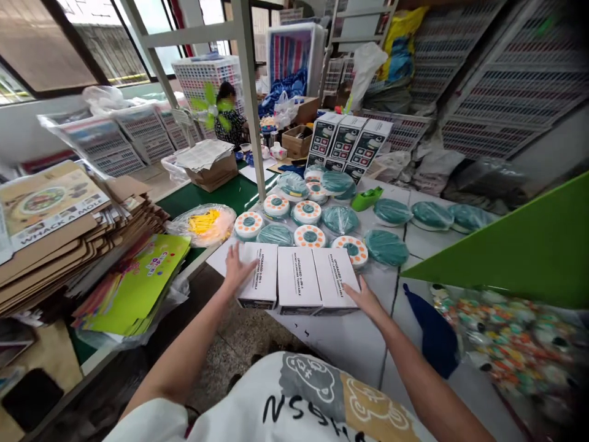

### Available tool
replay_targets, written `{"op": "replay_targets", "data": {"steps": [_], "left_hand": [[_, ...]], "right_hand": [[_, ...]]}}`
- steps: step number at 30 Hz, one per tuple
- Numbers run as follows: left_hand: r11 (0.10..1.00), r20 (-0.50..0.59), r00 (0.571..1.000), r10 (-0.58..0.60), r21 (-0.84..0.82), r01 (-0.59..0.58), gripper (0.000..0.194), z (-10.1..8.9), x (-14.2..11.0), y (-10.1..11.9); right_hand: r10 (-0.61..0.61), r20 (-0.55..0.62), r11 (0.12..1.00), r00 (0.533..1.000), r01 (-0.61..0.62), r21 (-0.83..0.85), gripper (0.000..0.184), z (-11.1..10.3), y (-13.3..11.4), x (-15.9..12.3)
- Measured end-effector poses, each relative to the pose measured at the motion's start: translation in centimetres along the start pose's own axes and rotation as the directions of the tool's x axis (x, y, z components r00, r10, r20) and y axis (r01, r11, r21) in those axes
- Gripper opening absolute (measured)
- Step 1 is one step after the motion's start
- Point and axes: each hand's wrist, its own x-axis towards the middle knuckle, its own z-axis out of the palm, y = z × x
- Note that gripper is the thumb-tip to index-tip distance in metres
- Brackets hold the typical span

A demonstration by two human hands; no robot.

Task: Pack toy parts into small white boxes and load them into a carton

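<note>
Head view: three boxes (pixel 299 279) sit side by side in a row, approx. ctr of frame, on the pale table (pixel 317 334). Tops are plain white w/ small blk print, rotated to run lengthwise; reads "UPGRADED 2-IN-1 ROCKET LAUNCHER TURNTABLE". Near ends show a dark printed strip. Edges look straight, corners sq.; mid & R boxes abut, L one v. close. Person's L hand (pixel 237 269) is open, fingers spread, against the row's L end, thumb over the top. R hand (pixel 365 299) is unclenched, at the row's R edge; can't tell how firmly either presses. Just above in frame: white discs (pixel 307 212) w/ orange dots.
</note>
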Motion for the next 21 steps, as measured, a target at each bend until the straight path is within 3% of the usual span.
{"op": "replay_targets", "data": {"steps": [1,2,3,5,6,8,12,17,19,21], "left_hand": [[0.980,0.075,0.989,-0.128,-0.140,0.138,0.101,-0.5,0.4,-0.8],[0.921,0.222,0.947,-0.230,-0.264,0.286,0.099,-0.9,0.6,-1.5],[0.833,0.398,0.873,-0.280,-0.352,0.427,0.094,-1.0,0.7,-2.2],[0.658,0.651,0.716,-0.252,-0.427,0.620,0.082,-1.0,0.4,-3.2],[0.602,0.700,0.676,-0.231,-0.443,0.665,0.076,-0.9,0.1,-3.6],[0.555,0.717,0.661,-0.223,-0.464,0.690,0.068,-0.9,-0.5,-4.2],[0.565,0.754,0.622,-0.211,-0.426,0.707,0.068,-1.5,-1.8,-4.7],[0.633,0.796,0.565,-0.214,-0.328,0.701,0.069,-2.2,-1.7,-3.6],[0.681,0.783,0.561,-0.268,-0.258,0.685,0.070,-2.2,-1.3,-3.0],[0.725,0.734,0.592,-0.334,-0.202,0.659,0.067,-2.2,-1.0,-2.6]], "right_hand": [[0.078,0.072,0.985,0.994,-0.088,0.148,0.066,-0.4,0.2,0.5],[0.143,0.146,0.951,0.979,-0.177,0.253,0.061,-0.6,0.2,0.9],[0.195,0.195,0.915,0.961,-0.250,0.318,0.059,-0.7,0.0,1.1],[0.260,0.223,0.871,0.939,-0.328,0.366,0.057,-0.4,-0.5,1.1],[0.271,0.218,0.866,0.938,-0.336,0.369,0.055,-0.2,-0.6,0.7],[0.257,0.209,0.871,0.944,-0.320,0.372,0.051,0.3,-0.3,-0.5],[0.222,0.189,0.868,0.957,-0.282,0.408,0.055,0.5,2.3,-4.0],[0.283,0.325,0.838,0.903,-0.397,0.373,0.062,-0.5,4.0,-5.5],[0.313,0.354,0.822,0.881,-0.438,0.364,0.064,-0.6,3.7,-5.0],[0.326,0.342,0.802,0.882,-0.449,0.394,0.065,-0.2,3.3,-4.5]]}}
